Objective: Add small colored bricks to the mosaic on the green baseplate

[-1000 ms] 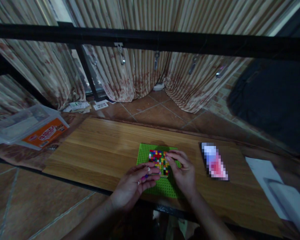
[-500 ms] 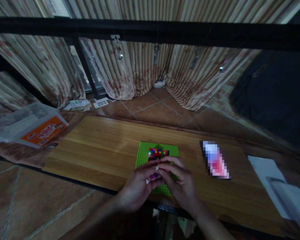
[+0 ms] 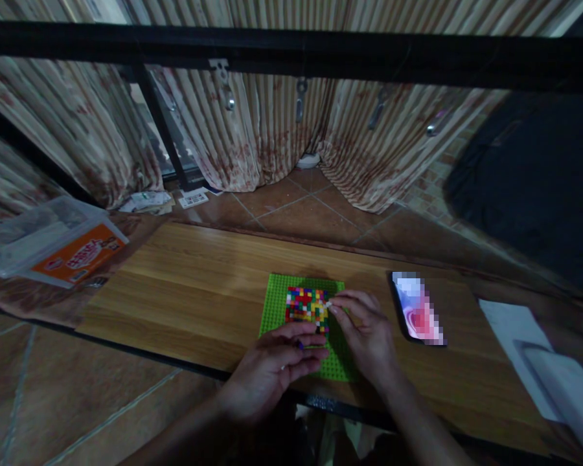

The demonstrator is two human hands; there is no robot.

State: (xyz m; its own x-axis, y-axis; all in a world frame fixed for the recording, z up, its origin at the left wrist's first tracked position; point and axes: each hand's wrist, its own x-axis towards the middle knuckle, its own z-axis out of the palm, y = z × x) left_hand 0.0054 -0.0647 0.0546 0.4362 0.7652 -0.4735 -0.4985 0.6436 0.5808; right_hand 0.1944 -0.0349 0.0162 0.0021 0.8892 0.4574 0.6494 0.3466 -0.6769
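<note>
A green studded baseplate point(image 3: 274, 291) lies on the wooden tabletop, bearing a patch of small multicoloured bricks point(image 3: 305, 301). My right hand point(image 3: 366, 327) pinches a small white brick point(image 3: 328, 304) at the right edge of that patch; whether it touches the plate I cannot tell. Over the plate's near left part, my left hand point(image 3: 276, 362) is cupped with its fingers curled. Within it shows a dark purple brick point(image 3: 300, 345), along with a bit of white. The fingers hide part of the patch's lower edge.
To the right of the plate lies a phone point(image 3: 418, 307) with a lit, blurred screen. White papers point(image 3: 519, 349) rest at the table's right end. A clear plastic box point(image 3: 53, 236) with an orange label stands at the left. A dark bar point(image 3: 291, 52) crosses in front of striped curtains.
My right hand has parted from the left and moved up and right to the patch edge with the white brick. The left hand has opened a little, and more of the patch shows.
</note>
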